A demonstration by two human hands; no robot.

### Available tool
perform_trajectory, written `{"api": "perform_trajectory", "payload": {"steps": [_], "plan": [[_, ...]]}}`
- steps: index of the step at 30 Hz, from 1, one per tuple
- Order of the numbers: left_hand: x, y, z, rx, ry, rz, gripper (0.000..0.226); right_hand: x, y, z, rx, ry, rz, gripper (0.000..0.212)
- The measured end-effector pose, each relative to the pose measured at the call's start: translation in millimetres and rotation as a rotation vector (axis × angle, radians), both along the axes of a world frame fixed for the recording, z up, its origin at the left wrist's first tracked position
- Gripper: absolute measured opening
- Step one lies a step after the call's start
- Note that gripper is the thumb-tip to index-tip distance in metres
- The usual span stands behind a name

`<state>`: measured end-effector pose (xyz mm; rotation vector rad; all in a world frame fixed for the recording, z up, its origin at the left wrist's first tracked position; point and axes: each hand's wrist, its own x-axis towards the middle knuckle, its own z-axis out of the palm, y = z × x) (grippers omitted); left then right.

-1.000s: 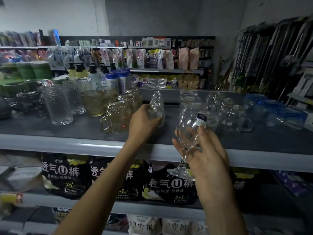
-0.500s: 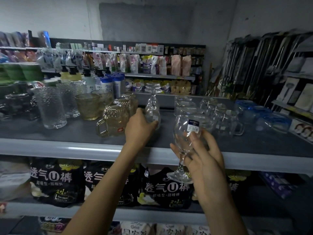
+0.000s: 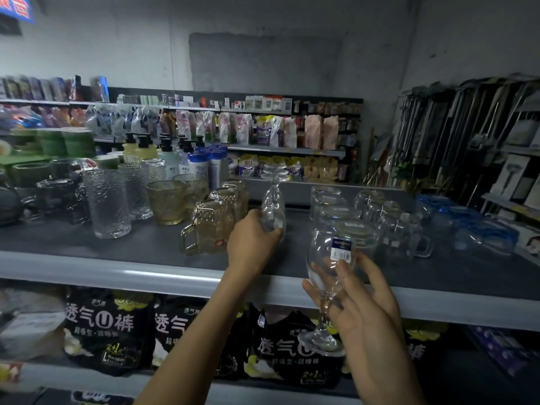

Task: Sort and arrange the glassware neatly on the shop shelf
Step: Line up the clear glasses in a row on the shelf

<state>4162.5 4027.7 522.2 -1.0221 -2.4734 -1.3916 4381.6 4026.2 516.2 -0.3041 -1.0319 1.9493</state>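
Observation:
My left hand (image 3: 251, 244) grips the bowl of an upside-down wine glass (image 3: 273, 200) standing on the dark shelf (image 3: 146, 247), its foot pointing up. My right hand (image 3: 362, 305) holds a second, upright wine glass (image 3: 327, 273) with a blue price label, in front of the shelf's grey front edge; my fingers wrap its bowl and stem. Amber handled mugs (image 3: 210, 226) stand just left of my left hand. Clear upturned tumblers (image 3: 339, 214) and clear handled mugs (image 3: 400, 229) stand to the right.
Tall textured clear glasses (image 3: 106, 203) and an amber bowl-shaped cup (image 3: 166, 200) stand at the left, with dark glassware (image 3: 55, 200) beyond. Blue-wrapped items (image 3: 479, 229) lie at the far right. Black packets (image 3: 111, 328) fill the lower shelf. Pump bottles (image 3: 172, 159) stand behind.
The view has tilted up slightly. My left hand keeps its grip on the upturned glass on the shelf. My right hand still holds the labelled glass, now a little lower in view.

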Motion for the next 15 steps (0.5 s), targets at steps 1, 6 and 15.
{"api": "perform_trajectory", "payload": {"steps": [1, 6, 15], "plan": [[-0.1, 0.1, 0.2, -0.005, -0.006, 0.006, 0.048, 0.7, 1.0, 0.2, -0.006, 0.002, 0.001, 0.044], [-1.6, 0.9, 0.1, -0.022, -0.022, 0.021, 0.047, 3.1, 1.4, -1.8, -0.011, 0.000, -0.015, 0.047], [-0.1, -0.3, 0.3, -0.012, -0.019, 0.013, 0.047, 5.8, -3.2, -4.2, -0.014, -0.006, -0.025, 0.047]]}}
